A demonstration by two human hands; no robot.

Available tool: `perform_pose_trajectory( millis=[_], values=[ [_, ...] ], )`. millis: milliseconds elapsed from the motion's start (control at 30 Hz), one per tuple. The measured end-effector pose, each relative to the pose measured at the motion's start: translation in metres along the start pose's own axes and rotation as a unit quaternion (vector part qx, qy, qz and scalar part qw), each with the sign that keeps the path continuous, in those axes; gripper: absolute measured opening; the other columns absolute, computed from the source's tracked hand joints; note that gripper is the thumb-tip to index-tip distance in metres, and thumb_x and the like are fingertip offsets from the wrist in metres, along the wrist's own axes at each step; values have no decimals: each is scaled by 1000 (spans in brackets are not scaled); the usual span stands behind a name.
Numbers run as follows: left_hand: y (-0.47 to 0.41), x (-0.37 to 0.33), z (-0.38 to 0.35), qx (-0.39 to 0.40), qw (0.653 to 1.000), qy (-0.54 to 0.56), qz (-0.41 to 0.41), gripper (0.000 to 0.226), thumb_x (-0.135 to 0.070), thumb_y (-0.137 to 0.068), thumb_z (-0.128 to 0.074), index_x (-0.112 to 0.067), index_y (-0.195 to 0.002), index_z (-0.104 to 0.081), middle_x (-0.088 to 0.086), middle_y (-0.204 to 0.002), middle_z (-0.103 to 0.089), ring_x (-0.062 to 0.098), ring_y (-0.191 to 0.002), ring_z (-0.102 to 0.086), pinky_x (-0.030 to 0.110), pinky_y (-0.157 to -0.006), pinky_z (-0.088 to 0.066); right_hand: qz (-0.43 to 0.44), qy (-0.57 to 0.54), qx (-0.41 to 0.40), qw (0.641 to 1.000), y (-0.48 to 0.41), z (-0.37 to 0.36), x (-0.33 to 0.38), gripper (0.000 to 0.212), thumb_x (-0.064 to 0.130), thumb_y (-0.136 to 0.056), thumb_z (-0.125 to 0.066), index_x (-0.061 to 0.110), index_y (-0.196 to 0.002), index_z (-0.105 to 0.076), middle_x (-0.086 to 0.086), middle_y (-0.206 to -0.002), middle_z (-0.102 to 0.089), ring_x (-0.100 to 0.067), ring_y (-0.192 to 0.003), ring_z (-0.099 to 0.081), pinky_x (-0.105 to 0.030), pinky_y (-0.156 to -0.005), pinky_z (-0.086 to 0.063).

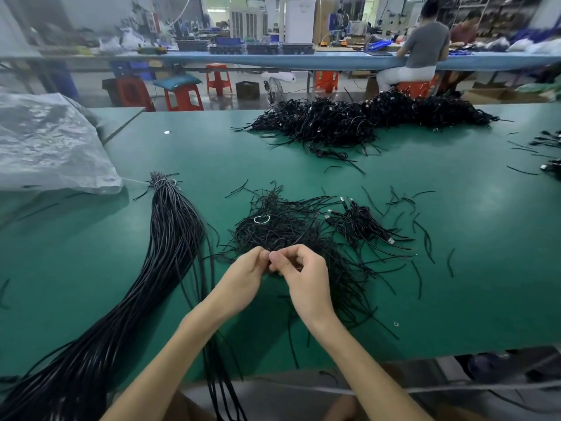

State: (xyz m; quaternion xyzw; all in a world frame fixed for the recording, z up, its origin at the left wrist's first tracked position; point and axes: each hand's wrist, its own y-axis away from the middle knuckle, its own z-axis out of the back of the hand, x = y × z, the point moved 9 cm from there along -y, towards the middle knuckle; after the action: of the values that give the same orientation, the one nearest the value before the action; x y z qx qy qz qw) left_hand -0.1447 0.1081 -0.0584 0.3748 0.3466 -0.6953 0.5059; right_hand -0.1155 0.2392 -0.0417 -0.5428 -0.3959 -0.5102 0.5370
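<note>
My left hand and my right hand meet fingertip to fingertip over the green table. Both pinch a thin black tie or wire between them; the piece itself is mostly hidden by my fingers. Just beyond my hands lies a tangled heap of thin black ties with a small white ring on top. To its right is a small cluster of short black cables with metal plugs. A long thick bundle of black cables, tied at its far end, runs from mid-left to the lower left corner.
A big pile of coiled black cables sits at the table's far side. Crumpled clear plastic sheeting covers the left. Loose ties are scattered to the right. Red stools and a seated person at another bench are behind.
</note>
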Motion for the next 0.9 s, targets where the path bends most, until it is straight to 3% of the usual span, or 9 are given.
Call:
perform_pose_trajectory(
  millis=[300, 467, 533, 600, 700, 800, 900],
  values=[
    [7, -14, -12, 14, 998, 66, -7, 41, -33, -108, -32, -14, -75, -46, -17, -53, -42, 1, -48, -36, 16, -49, -32, 16, 41, 10, 999, 11, 12, 6, 11, 23, -92, -75, 16, -84, -71, 10, -76, -74, -3, -73, -68, -11, -70, -47],
    [13, -11, -14, 7, 998, 66, 1, 45, -51, -98, -35, -14, -76, -47, -11, -62, -38, 5, -53, -32, 25, -54, -30, 48, -18, 17, 999, 19, 18, 16, 7, 18, -93, -73, 18, -86, -72, 2, -81, -74, -12, -79, -70, -20, -74, -50],
    [16, -10, -18, 17, 998, 58, -18, 39, -39, -106, -39, -11, -84, -56, -1, -70, -48, 11, -64, -41, 31, -61, -36, 76, -64, 26, 995, 23, 16, 26, 9, 15, -93, -72, 21, -86, -71, 0, -88, -75, -18, -85, -70, -28, -76, -53],
    [16, -6, -25, 32, 999, 19, -26, 29, -14, -111, -38, 4, -105, -60, 20, -93, -64, 28, -84, -56, 39, -79, -49, 93, -77, 48, 992, 24, 10, 33, 12, 11, -93, -70, 22, -87, -69, 4, -104, -76, -17, -104, -70, -37, -85, -54],
    [18, -2, -25, 26, 999, 34, -7, 26, -8, -109, -38, 1, -120, -60, 16, -120, -69, 30, -118, -64, 48, -103, -50, 71, -40, 78, 994, 23, 0, 26, 11, 6, -94, -67, 15, -88, -67, 12, -118, -73, -9, -120, -64, -42, -102, -50],
    [22, 0, -23, 20, 1000, 15, 0, 26, -23, -110, -40, -15, -100, -62, 0, -102, -72, 19, -100, -67, 53, -97, -52, 46, -58, 76, 994, 23, 2, 18, 12, 3, -97, -62, 9, -88, -63, 6, -114, -75, -12, -112, -67, -32, -88, -54],
    [23, -3, -22, 20, 1000, 13, -14, 31, -28, -110, -38, -17, -85, -53, -3, -84, -60, 17, -81, -53, 55, -88, -52, 45, -68, 78, 994, 24, 5, 21, 11, 3, -99, -60, 9, -89, -61, 2, -108, -75, -16, -96, -69, -25, -74, -53]
  ],
)
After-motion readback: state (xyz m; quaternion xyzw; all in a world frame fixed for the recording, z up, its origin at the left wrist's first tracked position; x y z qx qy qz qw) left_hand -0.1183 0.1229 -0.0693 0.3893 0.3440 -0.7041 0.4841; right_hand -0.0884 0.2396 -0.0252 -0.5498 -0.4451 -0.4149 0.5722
